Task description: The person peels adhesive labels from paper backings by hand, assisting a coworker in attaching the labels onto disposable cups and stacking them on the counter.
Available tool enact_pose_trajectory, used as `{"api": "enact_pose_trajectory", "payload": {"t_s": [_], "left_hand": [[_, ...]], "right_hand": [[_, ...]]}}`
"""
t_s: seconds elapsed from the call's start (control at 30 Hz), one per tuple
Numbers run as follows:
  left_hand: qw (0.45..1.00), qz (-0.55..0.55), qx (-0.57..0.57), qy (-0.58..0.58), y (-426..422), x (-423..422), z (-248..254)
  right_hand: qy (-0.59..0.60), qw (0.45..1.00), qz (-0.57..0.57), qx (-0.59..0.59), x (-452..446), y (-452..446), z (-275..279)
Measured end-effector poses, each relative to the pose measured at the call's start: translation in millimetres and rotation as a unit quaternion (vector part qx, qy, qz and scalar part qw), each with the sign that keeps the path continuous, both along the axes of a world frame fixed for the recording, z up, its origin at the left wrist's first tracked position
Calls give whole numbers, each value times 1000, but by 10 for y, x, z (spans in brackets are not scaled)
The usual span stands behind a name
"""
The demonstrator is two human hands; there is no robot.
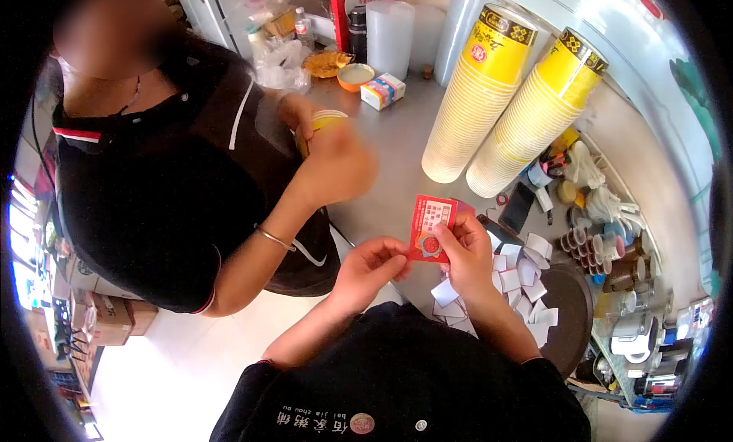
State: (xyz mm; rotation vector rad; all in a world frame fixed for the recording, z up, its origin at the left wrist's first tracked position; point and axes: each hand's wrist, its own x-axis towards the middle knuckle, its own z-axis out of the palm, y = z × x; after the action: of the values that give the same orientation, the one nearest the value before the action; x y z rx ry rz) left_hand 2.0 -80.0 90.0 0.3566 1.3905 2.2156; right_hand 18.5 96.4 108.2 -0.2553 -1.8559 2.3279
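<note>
My right hand [467, 251] holds a red printed card [432, 227], its thumb across the card's face. At the card's lower left corner is my left hand [374, 270], thumb and fingers curled close together at the card's edge. Below and right of my right hand lies a pile of small white folded papers [523, 278]. Two tall stacks of yellow and white paper cups, a left stack [469, 98] and a right stack [527, 121], stand on the metal counter [382, 144] beyond the card.
A co-worker [153, 175] stands at the left, hands around a yellow cup [328, 121]. Farther back are an orange bowl [356, 77], a small tissue box [382, 91] and plastic bags [279, 64]. A dark round stool [569, 312] is at the right.
</note>
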Motion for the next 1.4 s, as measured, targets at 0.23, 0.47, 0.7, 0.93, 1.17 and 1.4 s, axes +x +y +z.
{"api": "enact_pose_trajectory", "payload": {"t_s": [0.23,0.47,0.7,0.93,1.17,1.4], "left_hand": [[999,25,-47,5,30,26,55],[999,10,-27,14,29,39,-14],[997,67,-9,40,67,60,-2],[994,104,-1,24,67,72,37],[989,115,-36,88,112,115,41],[990,69,-71,101,88,140,67]], "right_hand": [[19,1000,-3,-7,50,-6,61],[32,999,-39,-6,49,-35,28],[-12,1000,5,-26,73,-62,-78],[97,958,-93,255,121,-107,-125],[229,914,62,330,243,-101,100],[175,950,96,242,298,-71,-42]]}}
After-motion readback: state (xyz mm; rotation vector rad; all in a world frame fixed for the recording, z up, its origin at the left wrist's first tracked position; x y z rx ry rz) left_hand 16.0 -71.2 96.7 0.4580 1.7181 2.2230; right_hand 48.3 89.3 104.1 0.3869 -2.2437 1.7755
